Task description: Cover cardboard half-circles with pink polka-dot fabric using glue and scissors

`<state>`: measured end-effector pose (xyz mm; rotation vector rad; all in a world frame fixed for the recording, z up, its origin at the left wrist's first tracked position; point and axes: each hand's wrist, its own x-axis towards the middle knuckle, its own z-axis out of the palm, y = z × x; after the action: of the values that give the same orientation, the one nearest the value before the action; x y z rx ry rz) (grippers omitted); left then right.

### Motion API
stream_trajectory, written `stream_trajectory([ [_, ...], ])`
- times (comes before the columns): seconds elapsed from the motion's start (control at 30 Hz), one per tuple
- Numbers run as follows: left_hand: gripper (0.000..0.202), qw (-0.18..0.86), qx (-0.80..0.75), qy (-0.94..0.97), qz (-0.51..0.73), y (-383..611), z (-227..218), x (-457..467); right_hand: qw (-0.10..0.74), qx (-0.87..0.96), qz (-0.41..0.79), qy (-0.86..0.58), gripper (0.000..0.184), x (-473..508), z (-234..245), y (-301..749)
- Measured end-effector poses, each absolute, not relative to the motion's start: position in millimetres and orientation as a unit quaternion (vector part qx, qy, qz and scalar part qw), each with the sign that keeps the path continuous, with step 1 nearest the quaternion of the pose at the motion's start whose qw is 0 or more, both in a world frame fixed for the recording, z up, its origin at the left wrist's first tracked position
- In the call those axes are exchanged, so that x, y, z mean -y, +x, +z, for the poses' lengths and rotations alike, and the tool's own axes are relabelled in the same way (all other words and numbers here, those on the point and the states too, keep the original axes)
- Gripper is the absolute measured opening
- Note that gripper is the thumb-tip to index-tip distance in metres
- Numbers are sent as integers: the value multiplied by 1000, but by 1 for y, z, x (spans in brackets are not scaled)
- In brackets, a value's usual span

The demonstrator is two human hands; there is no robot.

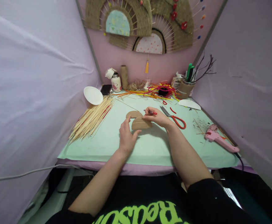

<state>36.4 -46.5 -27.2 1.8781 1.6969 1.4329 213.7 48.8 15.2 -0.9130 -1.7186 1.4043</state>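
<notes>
My left hand holds a brown semicircular cardboard piece upright on the mint green mat, thumb and fingers closed on its left edge. A second brown semicircle lies just behind it. My right hand is above the cardboard's top right, its fingers pinched on a thin stick with a red end.
A pile of bamboo sticks lies at left, with a white paper plate behind it. Red-handled scissors and a pink glue gun lie at right. Coloured strips, twine, a bottle and a pen cup stand at the back. Fabric walls close both sides.
</notes>
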Motion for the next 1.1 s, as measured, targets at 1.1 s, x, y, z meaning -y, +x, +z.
stream_trajectory([
  [1.1,34,255,-609,576,482,31,-28,43,427,658,148,-602,7,-84,-16,224],
])
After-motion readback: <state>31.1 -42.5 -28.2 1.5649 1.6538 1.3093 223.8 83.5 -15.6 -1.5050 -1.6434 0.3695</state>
